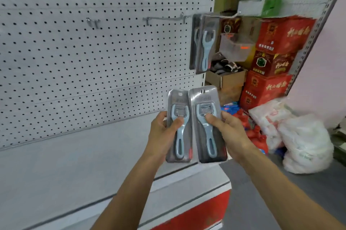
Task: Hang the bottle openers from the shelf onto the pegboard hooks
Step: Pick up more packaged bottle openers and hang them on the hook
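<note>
I stood facing a grey perforated back panel (74, 57) with a grey shelf deck (56, 170) under it, red strip (196, 213) along the base. To my right, stacked red cartons (275, 57), an open cardboard box (226, 78), white plastic bags (307, 141) on grey floor (280, 192), a pink wall (325, 61) behind. Lighting was flat, even.

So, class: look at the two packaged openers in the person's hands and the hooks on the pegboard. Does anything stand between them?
Nothing visible blocks the way. The left hand and right hand hold one packaged opener each below the long hook, which already carries hanging openers at its outer end. The short hook is bare.
</note>
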Demonstrator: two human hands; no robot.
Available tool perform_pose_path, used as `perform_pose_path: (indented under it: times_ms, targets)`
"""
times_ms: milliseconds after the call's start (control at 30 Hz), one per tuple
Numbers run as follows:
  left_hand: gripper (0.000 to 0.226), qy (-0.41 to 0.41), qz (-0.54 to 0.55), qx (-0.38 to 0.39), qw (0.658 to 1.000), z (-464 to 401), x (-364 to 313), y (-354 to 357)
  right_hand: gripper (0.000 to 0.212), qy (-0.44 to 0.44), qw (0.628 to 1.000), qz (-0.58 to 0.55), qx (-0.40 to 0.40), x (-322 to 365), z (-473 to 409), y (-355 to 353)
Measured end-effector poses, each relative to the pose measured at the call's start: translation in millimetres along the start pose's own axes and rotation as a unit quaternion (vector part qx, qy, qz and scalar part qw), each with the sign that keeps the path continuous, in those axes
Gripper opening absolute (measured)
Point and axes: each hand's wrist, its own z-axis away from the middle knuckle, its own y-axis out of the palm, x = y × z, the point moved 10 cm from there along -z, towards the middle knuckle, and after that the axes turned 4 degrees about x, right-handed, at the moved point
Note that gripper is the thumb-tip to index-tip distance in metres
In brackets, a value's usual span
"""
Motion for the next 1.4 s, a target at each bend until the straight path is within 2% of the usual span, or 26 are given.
perform_pose_path:
  times_ms: [167, 333, 567, 700, 800, 900, 1267, 1400]
  targets:
    - [0.016, 0.012, 0.014, -0.048, 0.999, 9, -14, 38, 0.024, -0.024, 0.998, 0.009, 0.060, 34, -12, -25]
    - [0.018, 0.036, 0.013, -0.087, 0.996, 15, -35, 60, 0.017, -0.043, 0.995, -0.004, 0.093, 66, -17, -41]
    - [0.015, 0.073, 0.004, -0.099, 0.992, 4, -76, 79, 0.011, -0.108, 0.990, -0.034, 0.079, 123, -36, -58]
    - [0.018, 0.093, 0.017, -0.097, 0.991, -3, -95, 87, 0.022, -0.138, 0.986, -0.031, 0.091, 157, -45, -58]
    - [0.016, 0.106, 0.015, -0.100, 0.989, -8, -105, 91, 0.020, -0.148, 0.984, -0.036, 0.089, 175, -56, -56]
    - [0.016, 0.113, 0.012, -0.105, 0.988, -12, -111, 90, 0.013, -0.141, 0.985, -0.035, 0.090, 181, -68, -51]
    - [0.013, 0.118, 0.003, -0.125, 0.985, -28, -114, 75, 0.010, -0.094, 0.991, -0.006, 0.090, 162, -112, -42]
    - [0.013, 0.116, -0.008, -0.126, 0.985, -33, -113, 72, 0.021, -0.086, 0.992, 0.032, 0.081, 156, -134, -36]
